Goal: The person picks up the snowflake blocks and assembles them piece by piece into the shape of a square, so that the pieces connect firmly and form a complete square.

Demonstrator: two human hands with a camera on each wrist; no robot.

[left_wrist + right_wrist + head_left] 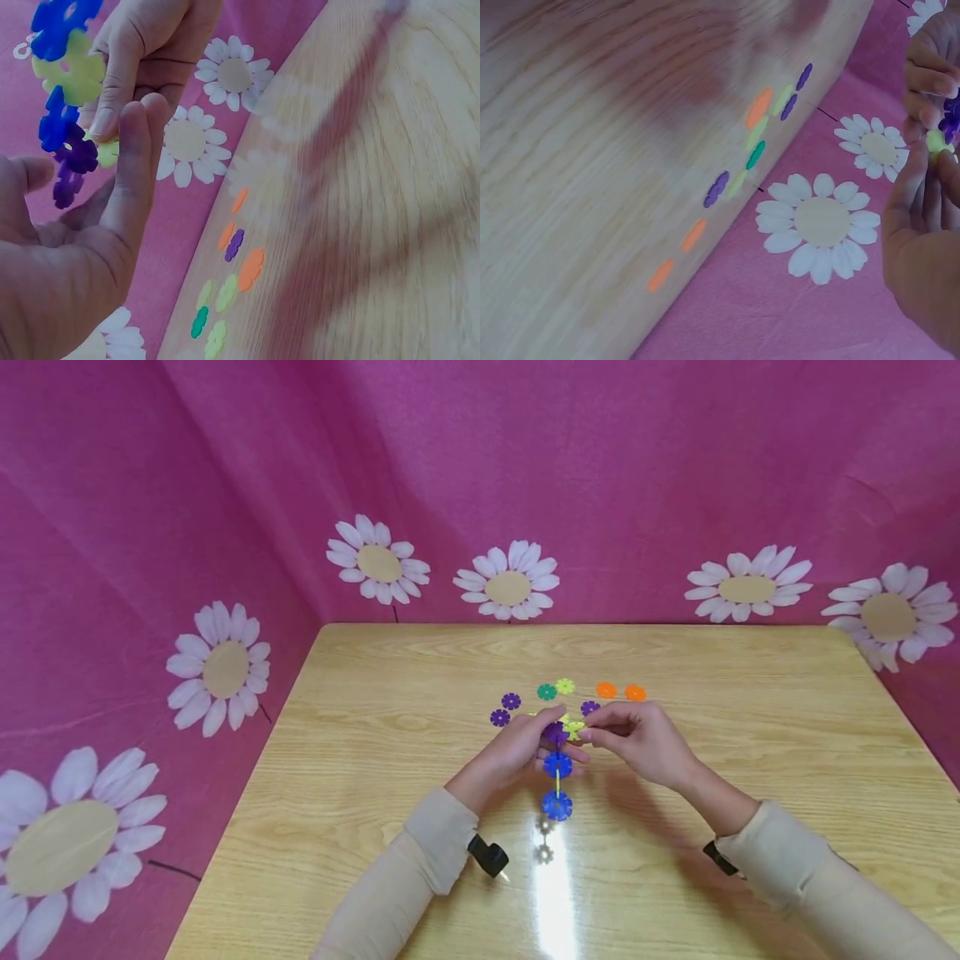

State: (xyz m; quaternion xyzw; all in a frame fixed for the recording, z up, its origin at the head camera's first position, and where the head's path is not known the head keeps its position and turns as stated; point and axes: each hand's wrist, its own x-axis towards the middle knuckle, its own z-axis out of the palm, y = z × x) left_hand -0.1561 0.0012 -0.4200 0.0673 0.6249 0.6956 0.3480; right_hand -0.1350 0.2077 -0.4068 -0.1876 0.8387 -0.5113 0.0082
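Observation:
Over the middle of the table, my left hand (516, 748) holds a chain of notched plastic snowflake discs (557, 807), its thumb above and its fingers below. Blue, yellow-green and purple discs are slotted edge to edge in it, and the blue ones hang toward me. In the left wrist view a purple disc (77, 156) sits between left thumb and fingers. With thumb and forefinger, my right hand (647, 742) pinches a yellow-green disc (575, 731) at the purple end of the chain. That disc is partly hidden by fingertips in both wrist views.
Loose discs lie on the wooden table (360, 760) beyond my hands: purple discs (511, 701) at left, a green disc (547, 692) beside a yellow-green one, orange discs (606, 690) at right. A pink cloth with daisies (508, 587) hangs behind the table.

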